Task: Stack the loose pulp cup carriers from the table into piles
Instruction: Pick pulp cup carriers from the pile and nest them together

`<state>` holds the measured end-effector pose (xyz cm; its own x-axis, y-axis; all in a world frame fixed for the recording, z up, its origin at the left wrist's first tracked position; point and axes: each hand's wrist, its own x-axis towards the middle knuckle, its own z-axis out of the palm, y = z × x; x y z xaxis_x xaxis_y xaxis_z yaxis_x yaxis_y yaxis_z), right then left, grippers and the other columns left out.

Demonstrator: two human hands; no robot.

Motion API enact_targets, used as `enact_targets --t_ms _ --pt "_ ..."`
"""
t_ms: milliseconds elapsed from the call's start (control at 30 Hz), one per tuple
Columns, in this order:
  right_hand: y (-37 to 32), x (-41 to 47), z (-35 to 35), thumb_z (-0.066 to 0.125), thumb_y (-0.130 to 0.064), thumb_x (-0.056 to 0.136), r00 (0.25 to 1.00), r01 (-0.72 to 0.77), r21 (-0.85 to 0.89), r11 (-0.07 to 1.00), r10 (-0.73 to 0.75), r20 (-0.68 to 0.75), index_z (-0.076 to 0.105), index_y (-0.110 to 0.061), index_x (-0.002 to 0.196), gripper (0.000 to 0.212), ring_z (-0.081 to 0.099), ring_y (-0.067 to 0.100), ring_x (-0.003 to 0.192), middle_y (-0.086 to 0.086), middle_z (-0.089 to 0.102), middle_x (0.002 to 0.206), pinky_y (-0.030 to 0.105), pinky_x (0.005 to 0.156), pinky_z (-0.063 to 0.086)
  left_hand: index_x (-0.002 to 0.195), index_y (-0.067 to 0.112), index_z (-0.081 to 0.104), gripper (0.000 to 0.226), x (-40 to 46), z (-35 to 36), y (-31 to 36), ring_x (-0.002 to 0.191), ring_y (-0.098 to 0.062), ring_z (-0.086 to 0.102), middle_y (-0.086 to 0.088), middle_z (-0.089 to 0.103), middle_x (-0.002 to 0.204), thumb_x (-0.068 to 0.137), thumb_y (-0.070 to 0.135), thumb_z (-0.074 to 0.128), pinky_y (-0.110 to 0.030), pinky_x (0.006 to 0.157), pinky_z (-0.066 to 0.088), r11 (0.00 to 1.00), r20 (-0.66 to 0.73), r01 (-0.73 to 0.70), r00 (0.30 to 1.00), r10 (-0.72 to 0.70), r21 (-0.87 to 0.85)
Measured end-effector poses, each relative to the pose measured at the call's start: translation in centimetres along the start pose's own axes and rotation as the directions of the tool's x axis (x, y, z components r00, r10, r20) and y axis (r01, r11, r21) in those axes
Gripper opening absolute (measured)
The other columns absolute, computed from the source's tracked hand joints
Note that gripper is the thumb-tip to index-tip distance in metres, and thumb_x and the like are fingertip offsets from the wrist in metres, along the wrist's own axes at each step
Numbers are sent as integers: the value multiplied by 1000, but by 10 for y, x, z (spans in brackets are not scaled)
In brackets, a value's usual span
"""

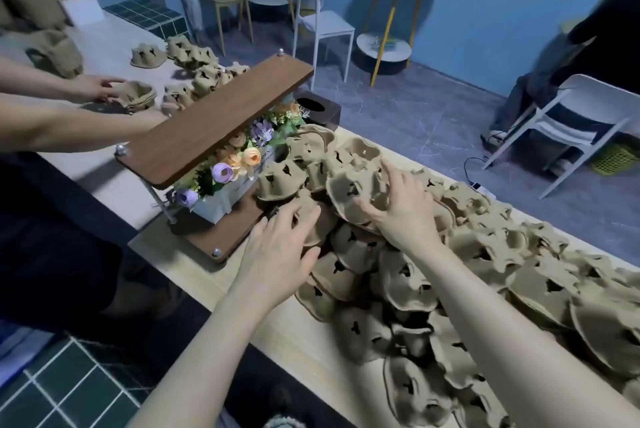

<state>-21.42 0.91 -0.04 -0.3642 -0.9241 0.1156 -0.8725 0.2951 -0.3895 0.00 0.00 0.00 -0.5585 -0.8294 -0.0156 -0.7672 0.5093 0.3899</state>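
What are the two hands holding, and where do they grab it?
The right hand grips a carrier by its near rim. The left hand lies flat on another carrier, holding nothing.

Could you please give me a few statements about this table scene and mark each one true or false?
1. The right hand grips a cup carrier lifted above the heap. True.
2. The left hand holds a pair of scissors. False: it holds no tool and lies with spread fingers on a carrier at the edge of the heap.
3. The flowers sit on top of the upper wooden shelf. False: they sit under it, on the lower board.
4. Another person's hand touches a pile of carriers on the far table. True.
5. The white chairs are stacked on the table. False: a white chair stands on the floor.
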Motion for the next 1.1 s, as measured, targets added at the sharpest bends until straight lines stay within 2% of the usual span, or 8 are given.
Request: enact_targets --t_ms 400,467,567,667,733,900,1033,1100 --pt "-16 -5 12 68 -32 80 965 21 43 999 -9 -263 55 -15 130 54 51 29 98 5 60 103 43 84 43 153 39 27 60 28 9 -22 120 -20 53 14 35 144 99 40 52 -41 104 42 941 51 -45 997 66 -335" --pt "-21 -19 7 66 -31 78 940 29 96 995 6 -342 57 -14 127 53 52 26 94 3 60 99 44 83 46 150 40 30 62 30 10 -19 115 -11 57 15 44 132 96 36 61 -36 99 47 800 56 30 998 5 -600" --pt "-27 -40 5 66 -33 79 944 35 236 971 46 -328 54 -20 132 56 54 21 99 -2 58 101 42 87 47 141 39 35 67 31 14 -4 92 -4 63 14 56 116 89 18 72 -20 90 48 425 88 129 989 -117 -896" --pt "-29 -62 7 74 -30 83 971 32 387 921 63 -230 47 -25 138 62 52 13 111 -11 56 114 32 96 44 129 22 54 50 29 19 8 91 -5 67 6 68 109 90 -6 64 -33 96 54 184 90 133 971 -222 -974" --pt "-30 -76 7 74 -38 82 985 -19 455 890 94 -144 45 -28 141 67 50 6 114 -16 54 118 23 98 41 111 24 65 40 25 21 4 92 -8 69 3 73 101 88 -9 63 -38 95 55 222 42 103 963 -267 -970" --pt "-26 -94 -8 62 -58 80 949 -288 771 568 276 151 51 -34 136 61 60 1 93 -12 65 110 16 81 43 101 23 75 31 8 25 -10 96 -7 67 14 70 97 88 -4 66 -27 84 55 667 -250 -183 968 -4 -722" --pt "-20 -98 -15 58 -57 77 894 -406 825 392 358 270 57 -29 127 57 60 2 68 -4 69 93 17 59 46 92 19 79 22 6 34 -15 90 -4 63 13 67 94 85 4 65 -36 78 52 745 -404 -489 858 317 -454" --pt "-19 -100 -15 61 -43 83 894 -410 839 358 342 291 64 -25 113 36 57 5 61 -5 66 79 19 51 45 90 21 79 24 6 38 -16 91 -8 63 9 69 95 81 2 69 -41 77 52 760 -441 -553 808 391 -341"
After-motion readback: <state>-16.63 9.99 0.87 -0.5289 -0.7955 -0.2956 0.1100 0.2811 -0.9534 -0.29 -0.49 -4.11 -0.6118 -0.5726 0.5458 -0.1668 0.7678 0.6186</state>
